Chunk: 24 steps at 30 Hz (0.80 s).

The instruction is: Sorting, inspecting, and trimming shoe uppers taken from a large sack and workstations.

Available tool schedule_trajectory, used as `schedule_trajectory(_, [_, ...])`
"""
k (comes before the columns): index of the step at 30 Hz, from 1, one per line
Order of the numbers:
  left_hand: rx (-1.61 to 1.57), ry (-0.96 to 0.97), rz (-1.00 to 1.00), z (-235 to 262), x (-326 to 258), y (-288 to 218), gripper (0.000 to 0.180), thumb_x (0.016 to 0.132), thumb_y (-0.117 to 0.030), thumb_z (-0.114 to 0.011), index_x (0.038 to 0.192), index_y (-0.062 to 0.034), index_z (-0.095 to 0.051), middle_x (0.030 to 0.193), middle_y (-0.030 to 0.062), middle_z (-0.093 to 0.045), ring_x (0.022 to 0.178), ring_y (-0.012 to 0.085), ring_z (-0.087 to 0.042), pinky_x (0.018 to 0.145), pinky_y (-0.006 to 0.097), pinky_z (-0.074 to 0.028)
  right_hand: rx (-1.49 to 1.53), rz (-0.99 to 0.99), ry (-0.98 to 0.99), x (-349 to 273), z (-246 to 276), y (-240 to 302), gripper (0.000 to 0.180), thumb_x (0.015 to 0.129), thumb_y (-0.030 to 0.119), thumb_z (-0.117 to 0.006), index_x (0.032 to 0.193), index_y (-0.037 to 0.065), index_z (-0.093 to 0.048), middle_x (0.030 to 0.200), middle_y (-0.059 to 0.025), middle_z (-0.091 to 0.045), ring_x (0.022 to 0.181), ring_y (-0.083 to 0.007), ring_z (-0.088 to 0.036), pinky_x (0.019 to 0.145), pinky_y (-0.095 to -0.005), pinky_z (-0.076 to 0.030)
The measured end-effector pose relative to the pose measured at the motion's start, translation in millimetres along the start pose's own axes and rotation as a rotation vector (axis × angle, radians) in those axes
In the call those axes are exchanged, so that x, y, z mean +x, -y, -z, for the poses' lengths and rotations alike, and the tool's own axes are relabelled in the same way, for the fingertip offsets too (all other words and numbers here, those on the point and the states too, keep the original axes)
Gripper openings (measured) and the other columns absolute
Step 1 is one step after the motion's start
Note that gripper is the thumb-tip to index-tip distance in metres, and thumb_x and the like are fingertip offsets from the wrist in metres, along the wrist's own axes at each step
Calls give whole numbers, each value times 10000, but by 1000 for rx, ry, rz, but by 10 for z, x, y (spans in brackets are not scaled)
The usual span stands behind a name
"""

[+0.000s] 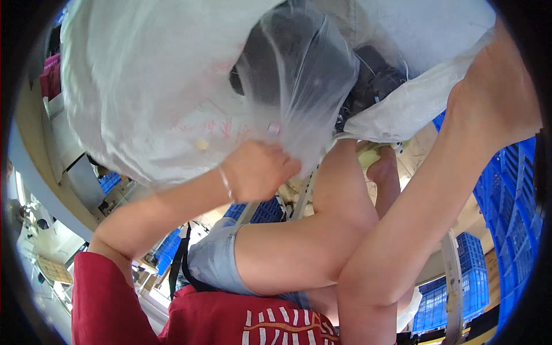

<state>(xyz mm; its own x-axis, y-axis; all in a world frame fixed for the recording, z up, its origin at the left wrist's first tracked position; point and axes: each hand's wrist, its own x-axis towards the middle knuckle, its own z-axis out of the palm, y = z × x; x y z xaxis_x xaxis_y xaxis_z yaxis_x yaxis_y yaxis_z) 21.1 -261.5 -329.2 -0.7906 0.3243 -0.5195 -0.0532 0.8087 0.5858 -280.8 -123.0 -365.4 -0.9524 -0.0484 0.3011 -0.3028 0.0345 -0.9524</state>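
Where the left hand [260, 173] sits in the head view: near dial centre, fingers curled together, pinching the lower end of the clear bag.
Clear bag [302, 106]: 12 o'clock, creases converging on the left hand; dark item [270, 63] visible through the film.
Right hand [499, 86]: 2 o'clock, near the white sack [132, 92]; fingers hidden, grip cannot be told.
Blue crates [514, 195]: 3 to 4 o'clock.

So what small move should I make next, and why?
I'd probably lift the near end of the clear bag slightly with your left hand: that hand is already at that end, the plastic runs in folds toward it, and the bag lies against the white sack.
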Motion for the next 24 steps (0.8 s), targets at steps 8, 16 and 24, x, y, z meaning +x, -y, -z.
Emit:
schedule_trajectory(8, [-18, -133, 95, -688, -808, 35, 122, 729, -147, -593, 828, -81, -568, 671, 45, -554, 699, 239, -590, 568, 386, -485, 91, -38, 20, -85, -80, 13, 287, 829, -87, -617, 1115, -82, -597, 1102, -124, -644, 932, -139, -610, 808, -264, -483])
schedule_trajectory(16, [-283, -738, 454, 245, 467, 325, 268, 926, -251, -605, 968, 14, -618, 740, 114, -613, 682, 151, -547, 664, 323, -465, 183, -75, 49, -451, -380, 391, 294, 832, -85, -616, 1125, -81, -592, 1117, -125, -638, 952, -138, -603, 828, -264, -476])
schedule_trajectory(24, [-577, -1096, 256, 768, 2287, 352, 212, 922, -200, -526, 915, -8, -615, 867, 212, -648, 868, 330, -638, 805, 387, -488, 311, -115, 89, -505, -453, 415, 300, 835, -84, -615, 1134, -80, -587, 1132, -126, -632, 972, -138, -596, 848, -265, -468])
